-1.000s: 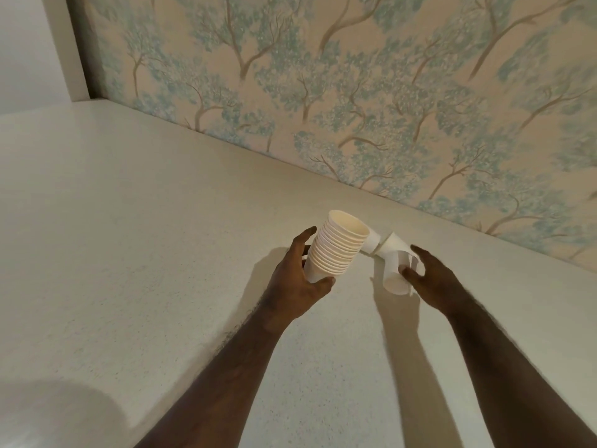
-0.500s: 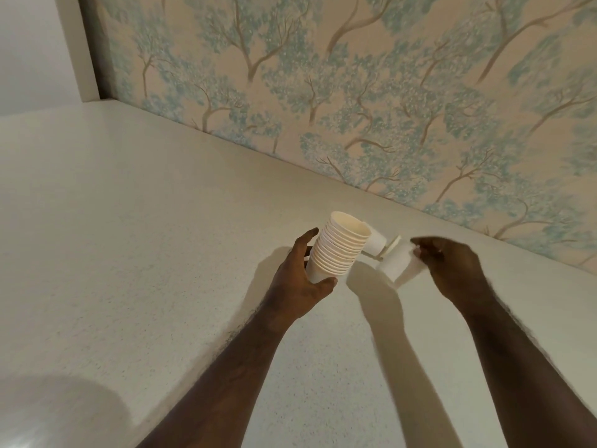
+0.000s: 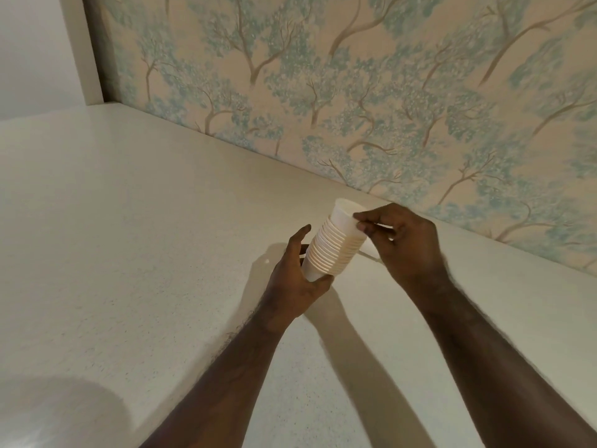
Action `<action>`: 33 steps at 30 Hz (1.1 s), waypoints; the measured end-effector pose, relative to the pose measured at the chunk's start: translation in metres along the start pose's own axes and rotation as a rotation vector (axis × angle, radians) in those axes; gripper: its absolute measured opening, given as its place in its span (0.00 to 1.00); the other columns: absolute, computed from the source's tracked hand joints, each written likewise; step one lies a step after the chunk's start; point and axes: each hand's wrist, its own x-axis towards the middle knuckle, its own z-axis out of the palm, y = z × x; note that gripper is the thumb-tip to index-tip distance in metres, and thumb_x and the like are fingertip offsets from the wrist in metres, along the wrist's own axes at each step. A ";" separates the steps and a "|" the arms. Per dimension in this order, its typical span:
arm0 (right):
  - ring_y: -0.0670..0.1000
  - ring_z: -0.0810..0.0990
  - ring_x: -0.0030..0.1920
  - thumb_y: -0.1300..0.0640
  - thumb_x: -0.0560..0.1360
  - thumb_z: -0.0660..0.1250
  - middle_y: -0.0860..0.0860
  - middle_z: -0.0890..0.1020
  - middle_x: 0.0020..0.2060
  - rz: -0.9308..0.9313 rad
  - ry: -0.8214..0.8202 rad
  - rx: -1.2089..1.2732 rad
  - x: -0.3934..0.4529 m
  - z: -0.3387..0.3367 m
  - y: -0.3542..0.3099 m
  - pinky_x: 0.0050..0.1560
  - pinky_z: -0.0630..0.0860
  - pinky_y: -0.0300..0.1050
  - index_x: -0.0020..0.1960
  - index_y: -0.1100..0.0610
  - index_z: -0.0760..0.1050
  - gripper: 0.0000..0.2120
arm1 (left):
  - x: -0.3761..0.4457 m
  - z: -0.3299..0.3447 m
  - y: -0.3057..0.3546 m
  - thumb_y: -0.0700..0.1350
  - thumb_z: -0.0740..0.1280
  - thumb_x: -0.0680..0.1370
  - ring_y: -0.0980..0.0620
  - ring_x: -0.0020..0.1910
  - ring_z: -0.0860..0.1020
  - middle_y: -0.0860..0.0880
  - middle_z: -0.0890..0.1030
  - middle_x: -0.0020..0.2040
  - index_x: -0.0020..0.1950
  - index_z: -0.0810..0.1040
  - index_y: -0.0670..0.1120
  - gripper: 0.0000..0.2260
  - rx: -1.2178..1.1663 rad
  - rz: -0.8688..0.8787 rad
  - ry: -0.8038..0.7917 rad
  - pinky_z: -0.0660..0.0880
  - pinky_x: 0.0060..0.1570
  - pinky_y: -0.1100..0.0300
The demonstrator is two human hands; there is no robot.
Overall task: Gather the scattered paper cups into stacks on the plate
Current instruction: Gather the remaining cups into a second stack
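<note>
Left hand [image 3: 297, 279] curls round the base of my tilted stack of paper cups [image 3: 332, 250], held above the speckled counter [image 3: 129, 221] to steady it. Right hand [image 3: 400, 240] pinches the top cup [image 3: 344, 216], I'd say to seat it. No plate in sight.

A single wide-angle view is taken from head height, angled forward and down across the desk [image 3: 129, 237] toward the papered wall [image 3: 355, 92], with both hands seen close below centre.
</note>
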 end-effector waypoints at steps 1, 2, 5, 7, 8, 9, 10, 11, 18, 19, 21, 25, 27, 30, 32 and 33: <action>0.44 0.81 0.45 0.60 0.73 0.72 0.46 0.83 0.44 0.017 -0.027 0.022 -0.001 0.005 0.000 0.46 0.76 0.32 0.51 0.54 0.84 0.07 | 0.001 -0.001 0.000 0.50 0.78 0.68 0.56 0.59 0.75 0.54 0.73 0.66 0.76 0.56 0.60 0.43 0.003 0.000 0.010 0.77 0.53 0.60; 0.43 0.81 0.46 0.59 0.74 0.72 0.45 0.83 0.44 0.040 -0.062 0.050 -0.002 0.010 0.000 0.46 0.75 0.31 0.51 0.53 0.84 0.07 | 0.001 -0.002 -0.001 0.51 0.78 0.68 0.55 0.59 0.75 0.53 0.73 0.66 0.76 0.56 0.60 0.43 0.005 -0.003 0.023 0.78 0.53 0.59; 0.41 0.80 0.48 0.54 0.77 0.68 0.42 0.83 0.47 0.042 -0.118 0.064 0.004 0.022 0.007 0.50 0.75 0.34 0.53 0.51 0.83 0.07 | 0.003 -0.008 -0.003 0.49 0.78 0.68 0.53 0.60 0.76 0.52 0.74 0.66 0.76 0.57 0.58 0.43 0.007 -0.025 0.091 0.79 0.54 0.56; 0.43 0.80 0.52 0.55 0.78 0.66 0.42 0.81 0.50 0.063 -0.055 0.042 0.013 0.030 0.023 0.53 0.77 0.41 0.55 0.51 0.82 0.08 | 0.004 -0.014 -0.004 0.47 0.78 0.68 0.53 0.60 0.75 0.51 0.74 0.66 0.76 0.58 0.56 0.42 0.004 -0.038 0.156 0.79 0.54 0.55; 0.46 0.79 0.54 0.56 0.77 0.67 0.43 0.80 0.52 0.105 -0.036 0.013 0.018 0.033 0.034 0.56 0.77 0.45 0.57 0.50 0.80 0.10 | 0.006 -0.016 -0.005 0.47 0.78 0.68 0.53 0.59 0.75 0.51 0.74 0.66 0.76 0.59 0.56 0.42 -0.001 -0.045 0.189 0.79 0.55 0.53; 0.49 0.78 0.58 0.57 0.77 0.67 0.45 0.79 0.55 0.159 -0.055 -0.035 0.023 0.037 0.046 0.59 0.76 0.49 0.60 0.50 0.79 0.13 | 0.007 -0.019 -0.005 0.47 0.78 0.68 0.53 0.59 0.75 0.51 0.74 0.66 0.75 0.59 0.56 0.41 -0.006 -0.053 0.217 0.79 0.55 0.51; 0.52 0.76 0.62 0.58 0.76 0.69 0.49 0.77 0.59 0.216 -0.125 -0.103 0.027 0.042 0.060 0.64 0.72 0.50 0.64 0.51 0.76 0.17 | 0.008 -0.021 -0.006 0.47 0.78 0.68 0.53 0.59 0.75 0.51 0.74 0.66 0.75 0.59 0.56 0.41 -0.011 -0.063 0.236 0.80 0.54 0.49; 0.55 0.73 0.66 0.57 0.74 0.70 0.53 0.74 0.64 0.266 -0.231 -0.176 0.029 0.046 0.073 0.68 0.68 0.50 0.69 0.51 0.72 0.23 | 0.009 -0.022 -0.005 0.48 0.78 0.68 0.53 0.58 0.76 0.52 0.74 0.65 0.75 0.59 0.56 0.41 -0.017 -0.071 0.247 0.80 0.54 0.48; 0.61 0.55 0.76 0.50 0.69 0.75 0.56 0.54 0.78 0.311 -0.696 -0.623 0.041 0.074 0.115 0.72 0.58 0.61 0.77 0.39 0.48 0.47 | 0.013 -0.027 -0.009 0.47 0.78 0.68 0.54 0.57 0.77 0.57 0.74 0.61 0.75 0.60 0.58 0.41 -0.041 -0.079 0.249 0.80 0.54 0.49; 0.62 0.57 0.75 0.49 0.70 0.74 0.55 0.53 0.78 0.326 -0.722 -0.644 0.042 0.078 0.118 0.71 0.59 0.62 0.77 0.38 0.48 0.45 | 0.014 -0.028 -0.010 0.47 0.78 0.68 0.55 0.57 0.76 0.56 0.74 0.62 0.75 0.60 0.58 0.41 -0.035 -0.077 0.249 0.80 0.54 0.51; 0.62 0.65 0.72 0.49 0.72 0.71 0.54 0.54 0.77 0.383 -0.749 -0.597 0.042 0.083 0.127 0.69 0.64 0.62 0.75 0.37 0.52 0.39 | 0.015 -0.028 -0.013 0.48 0.78 0.68 0.57 0.56 0.76 0.56 0.74 0.63 0.75 0.60 0.58 0.40 -0.028 -0.078 0.249 0.80 0.55 0.53; 0.61 0.75 0.63 0.47 0.74 0.68 0.55 0.66 0.71 0.397 -0.717 -0.564 0.038 0.087 0.134 0.62 0.73 0.56 0.69 0.42 0.65 0.25 | 0.015 -0.030 -0.013 0.48 0.78 0.68 0.57 0.57 0.75 0.58 0.73 0.62 0.74 0.61 0.57 0.40 -0.028 -0.075 0.245 0.79 0.55 0.55; 0.60 0.78 0.56 0.45 0.74 0.67 0.56 0.74 0.61 0.352 -0.697 -0.613 0.040 0.084 0.133 0.57 0.76 0.55 0.62 0.45 0.70 0.18 | 0.015 -0.030 -0.012 0.49 0.78 0.69 0.56 0.58 0.74 0.55 0.73 0.65 0.75 0.60 0.56 0.40 -0.026 -0.069 0.241 0.79 0.56 0.55; 0.57 0.77 0.54 0.42 0.74 0.67 0.54 0.79 0.53 0.348 -0.724 -0.602 0.047 0.073 0.126 0.55 0.75 0.52 0.55 0.46 0.73 0.13 | 0.016 -0.031 -0.009 0.48 0.78 0.69 0.56 0.59 0.74 0.53 0.73 0.68 0.74 0.60 0.56 0.39 -0.022 -0.064 0.238 0.78 0.57 0.55; 0.56 0.77 0.54 0.42 0.74 0.67 0.53 0.80 0.54 0.361 -0.723 -0.552 0.053 0.063 0.118 0.53 0.74 0.49 0.54 0.47 0.74 0.12 | 0.015 -0.031 -0.008 0.48 0.78 0.69 0.56 0.59 0.74 0.52 0.73 0.68 0.74 0.60 0.56 0.39 -0.023 -0.060 0.235 0.78 0.56 0.56; 0.55 0.77 0.54 0.42 0.75 0.66 0.52 0.80 0.55 0.369 -0.721 -0.519 0.055 0.057 0.114 0.52 0.73 0.48 0.53 0.47 0.75 0.12 | 0.014 -0.030 -0.008 0.48 0.78 0.69 0.55 0.59 0.74 0.51 0.73 0.68 0.74 0.60 0.56 0.39 -0.025 -0.059 0.231 0.78 0.56 0.56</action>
